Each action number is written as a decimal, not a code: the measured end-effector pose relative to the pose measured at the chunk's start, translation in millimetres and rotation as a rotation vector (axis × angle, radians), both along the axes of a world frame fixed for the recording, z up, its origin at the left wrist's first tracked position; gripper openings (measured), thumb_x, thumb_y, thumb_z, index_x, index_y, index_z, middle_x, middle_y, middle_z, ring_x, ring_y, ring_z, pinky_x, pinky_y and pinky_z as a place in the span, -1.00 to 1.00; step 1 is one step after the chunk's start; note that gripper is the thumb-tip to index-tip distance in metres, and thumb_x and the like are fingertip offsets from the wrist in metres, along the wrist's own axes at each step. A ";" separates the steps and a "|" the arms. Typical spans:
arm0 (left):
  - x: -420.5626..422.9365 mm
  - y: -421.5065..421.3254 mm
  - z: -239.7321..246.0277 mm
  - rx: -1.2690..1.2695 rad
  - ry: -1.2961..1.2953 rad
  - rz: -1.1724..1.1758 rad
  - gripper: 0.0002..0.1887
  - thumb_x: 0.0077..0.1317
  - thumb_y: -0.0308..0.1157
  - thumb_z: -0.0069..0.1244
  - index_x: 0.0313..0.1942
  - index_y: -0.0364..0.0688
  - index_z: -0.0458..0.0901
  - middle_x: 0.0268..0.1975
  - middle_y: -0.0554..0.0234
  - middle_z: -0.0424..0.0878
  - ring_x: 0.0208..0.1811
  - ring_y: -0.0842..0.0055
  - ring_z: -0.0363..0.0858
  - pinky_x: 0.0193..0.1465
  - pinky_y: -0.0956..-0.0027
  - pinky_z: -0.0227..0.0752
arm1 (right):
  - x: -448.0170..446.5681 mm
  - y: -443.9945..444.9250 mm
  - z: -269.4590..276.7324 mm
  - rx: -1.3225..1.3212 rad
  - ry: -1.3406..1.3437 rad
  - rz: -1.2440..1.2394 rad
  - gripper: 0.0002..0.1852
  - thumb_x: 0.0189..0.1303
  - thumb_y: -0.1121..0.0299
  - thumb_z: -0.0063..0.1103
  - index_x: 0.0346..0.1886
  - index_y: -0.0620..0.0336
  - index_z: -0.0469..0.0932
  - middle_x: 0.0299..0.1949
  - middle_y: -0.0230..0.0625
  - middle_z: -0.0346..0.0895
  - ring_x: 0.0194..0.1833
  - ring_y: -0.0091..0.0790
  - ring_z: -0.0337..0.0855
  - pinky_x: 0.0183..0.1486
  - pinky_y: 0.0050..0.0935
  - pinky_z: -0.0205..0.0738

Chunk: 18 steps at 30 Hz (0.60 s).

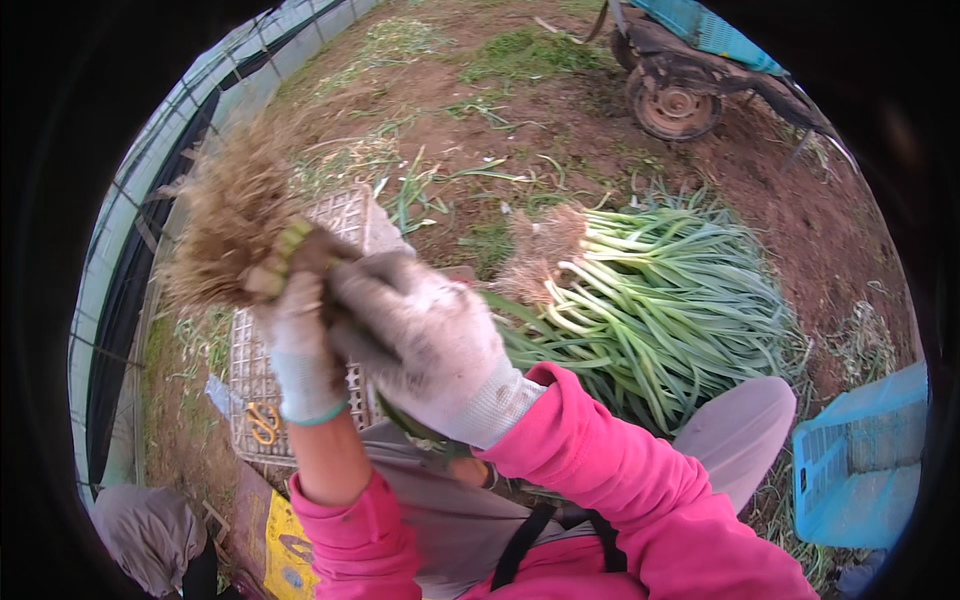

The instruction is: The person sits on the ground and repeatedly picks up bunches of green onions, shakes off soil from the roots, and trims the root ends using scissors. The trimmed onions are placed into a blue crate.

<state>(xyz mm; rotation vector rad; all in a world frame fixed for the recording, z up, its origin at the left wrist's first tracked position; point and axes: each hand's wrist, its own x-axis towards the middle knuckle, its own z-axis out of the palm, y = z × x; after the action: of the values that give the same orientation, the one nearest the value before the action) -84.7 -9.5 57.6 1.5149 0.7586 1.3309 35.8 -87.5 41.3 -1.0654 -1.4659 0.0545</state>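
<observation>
A bundle of leeks or green onions [289, 244] with a thick mass of brown roots is held up at the left, above a pale plastic crate; the roots are blurred. Around its stems closes my left hand [304, 322], in a soiled white glove. My right hand [420, 330], gloved too, is against the stems beside the left one; its fingertips are partly hidden and blurred. The bundle's leaves pass under my right wrist. To the right, a large pile of the same plants [645, 300] lies on the ground, roots towards the left.
The upturned-looking plastic crate [251, 360] bears yellow-handled scissors [262, 422]. A blue crate [862, 457] stands at the lower right. A cart [675, 97] carrying another blue crate [712, 30] stands at the back right. Leaf scraps litter the soil. Another person's grey hat [150, 532] shows at the lower left.
</observation>
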 end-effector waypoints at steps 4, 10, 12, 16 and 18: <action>-37.3 11.8 -4.9 0.147 -0.045 -0.125 -0.72 0.48 -0.25 -0.11 -0.11 -0.25 0.66 -0.18 0.24 0.59 -0.16 0.46 0.58 0.00 0.36 0.50 | 58.4 -1.2 -38.0 -0.109 0.059 -0.062 -0.74 0.15 0.47 0.33 -0.06 0.19 0.64 -0.24 -0.15 0.66 -0.26 -0.13 0.72 -0.18 -0.30 0.62; -109.2 23.5 11.0 0.135 -0.180 0.061 -0.59 0.47 -0.24 -0.07 0.20 -0.29 0.54 -0.07 0.29 0.55 -0.09 0.50 0.48 0.11 0.36 0.40 | 239.7 -14.9 -140.6 -0.916 -0.431 -0.660 -0.83 0.14 0.23 0.25 -0.28 0.06 0.69 -0.31 -0.15 0.66 -0.26 -0.03 0.68 -0.16 -0.10 0.55; -123.0 31.7 11.1 0.019 -0.261 0.109 -0.60 0.47 -0.26 -0.07 0.19 -0.30 0.53 -0.18 0.32 0.48 -0.16 0.51 0.43 0.05 0.36 0.37 | 262.7 -32.8 -166.1 -0.979 -0.452 -0.614 -0.81 0.12 0.21 0.29 -0.25 0.02 0.73 -0.30 -0.15 0.67 -0.25 -0.03 0.69 -0.15 -0.10 0.56; -133.5 41.6 1.2 0.107 -0.259 -0.106 -0.56 0.49 -0.22 -0.11 0.23 -0.32 0.50 -0.11 0.28 0.53 -0.13 0.48 0.47 0.07 0.35 0.39 | 252.1 -43.6 -190.4 -1.055 -0.434 -0.552 -0.73 0.15 0.03 0.27 -0.20 -0.08 0.73 -0.20 -0.17 0.68 -0.12 -0.07 0.69 -0.05 -0.11 0.56; -130.7 42.4 -3.0 0.130 -0.155 0.063 -0.54 0.49 -0.20 -0.12 0.25 -0.32 0.49 -0.02 0.23 0.55 -0.08 0.45 0.51 0.09 0.33 0.42 | 238.5 -35.4 -194.2 -1.017 -0.509 -0.663 -0.70 0.14 0.02 0.30 -0.18 -0.05 0.73 -0.19 -0.19 0.64 -0.09 -0.08 0.65 0.01 -0.13 0.52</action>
<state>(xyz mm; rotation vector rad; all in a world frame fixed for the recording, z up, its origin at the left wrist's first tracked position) -215.4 32.9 54.6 1.4784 0.6362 1.5518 274.3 -122.9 -152.9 -2.5023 -1.4434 0.0591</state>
